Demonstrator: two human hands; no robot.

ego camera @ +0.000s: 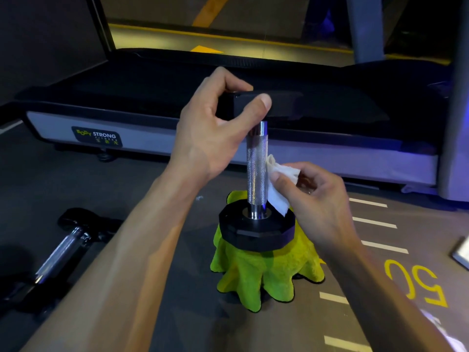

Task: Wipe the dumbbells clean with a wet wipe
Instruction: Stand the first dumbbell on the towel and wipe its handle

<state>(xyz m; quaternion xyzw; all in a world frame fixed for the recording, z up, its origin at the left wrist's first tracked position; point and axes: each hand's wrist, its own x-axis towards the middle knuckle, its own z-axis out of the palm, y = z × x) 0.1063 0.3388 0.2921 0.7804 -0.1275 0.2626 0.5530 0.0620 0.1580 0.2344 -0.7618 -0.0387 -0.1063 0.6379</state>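
Our left hand grips the upright dumbbell by its top, our right hand pinching the wipe against the right side of its handle.

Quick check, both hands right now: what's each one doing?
Left hand: grips the upright dumbbell's top weight.
Right hand: pinches the wet wipe against the dumbbell's handle.

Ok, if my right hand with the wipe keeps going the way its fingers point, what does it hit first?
Most likely the dumbbell's handle. The right hand points left, and the wipe it pinches already looks to be against the handle, though depth is hard to judge.
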